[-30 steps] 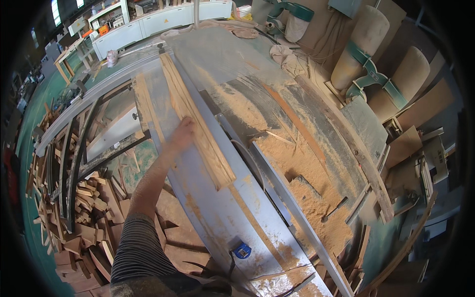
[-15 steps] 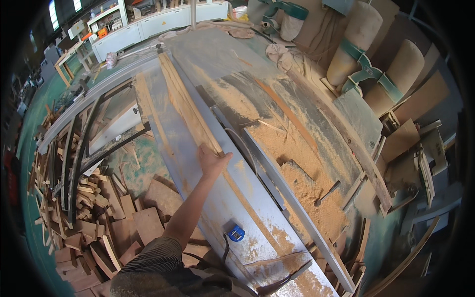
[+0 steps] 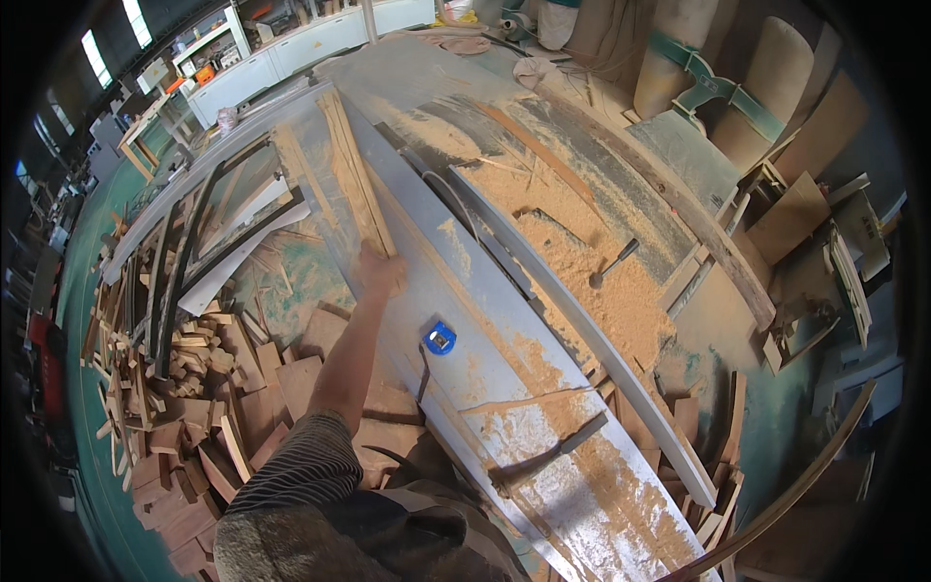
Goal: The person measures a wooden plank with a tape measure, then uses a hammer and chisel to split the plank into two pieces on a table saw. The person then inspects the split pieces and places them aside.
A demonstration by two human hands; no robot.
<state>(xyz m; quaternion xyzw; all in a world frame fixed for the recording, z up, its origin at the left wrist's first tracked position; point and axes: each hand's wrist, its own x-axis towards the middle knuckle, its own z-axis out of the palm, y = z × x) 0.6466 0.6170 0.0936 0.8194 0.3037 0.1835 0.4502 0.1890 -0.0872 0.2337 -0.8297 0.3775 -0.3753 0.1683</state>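
Note:
My left hand (image 3: 381, 272) is closed over the near end of a long wooden plank (image 3: 351, 175), which looks like two strips lying together. The plank lies lengthwise on the grey metal table (image 3: 504, 432) of a sliding saw and runs away from me toward its far end. My left forearm reaches in from the lower edge. Nearer to me on the same table sits a blue tape measure (image 3: 439, 337) with a dark strap. A dark flat tool with a handle (image 3: 550, 452) lies closer still, among sawdust. My right hand does not show.
A long metal fence (image 3: 621, 398) runs right of the table, beside heaped sawdust (image 3: 543, 213) with a dark-handled tool (image 3: 613, 264) on it. Wood offcuts (image 3: 218, 388) pile up at left below a black frame (image 3: 184, 262). Dust-collector bags (image 3: 766, 78) stand far right.
My left hand has shifted the plank's near end left across the metal table, away from the fence. The whole view has tilted and turned, so more of the near table shows.

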